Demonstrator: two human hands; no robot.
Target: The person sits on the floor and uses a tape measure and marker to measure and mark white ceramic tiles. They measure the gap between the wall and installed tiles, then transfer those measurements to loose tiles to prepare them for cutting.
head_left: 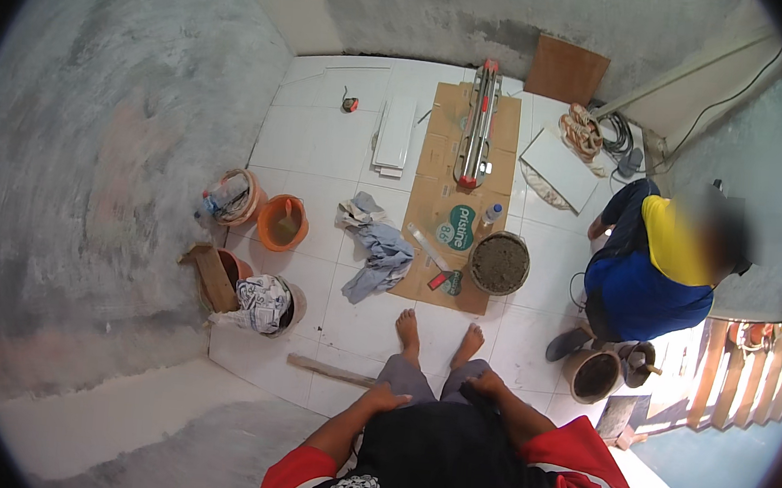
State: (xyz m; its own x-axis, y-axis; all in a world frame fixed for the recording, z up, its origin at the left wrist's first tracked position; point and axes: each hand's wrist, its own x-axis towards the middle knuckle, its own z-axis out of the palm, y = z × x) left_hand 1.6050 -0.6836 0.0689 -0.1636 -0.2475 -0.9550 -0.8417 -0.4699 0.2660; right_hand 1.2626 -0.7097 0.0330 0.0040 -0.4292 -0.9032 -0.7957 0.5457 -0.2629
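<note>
My left hand [384, 398] lies on my left thigh, fingers stretched out over the grey trouser leg [405, 375]. On the other leg rests my right hand [487, 385], laid over the knee with nothing visible in it. My bare feet stand on white floor tiles before a flattened cardboard sheet [428, 168]. On that sheet, a bucket of grey mortar [500, 263] is the nearest container to my right hand. A red-handled tool [439, 280], a small bottle [492, 213] and a long tile cutter [480, 126] are there too. Left of it lies a crumpled grey-blue cloth [379, 252].
A person in yellow and blue [654, 267] squats at right, near mortar buckets [595, 375]. Orange bucket [282, 222] and other filled containers line the left wall. White tile pieces [394, 135], a tape measure [350, 105] and a wooden strip [331, 371] lie on the floor.
</note>
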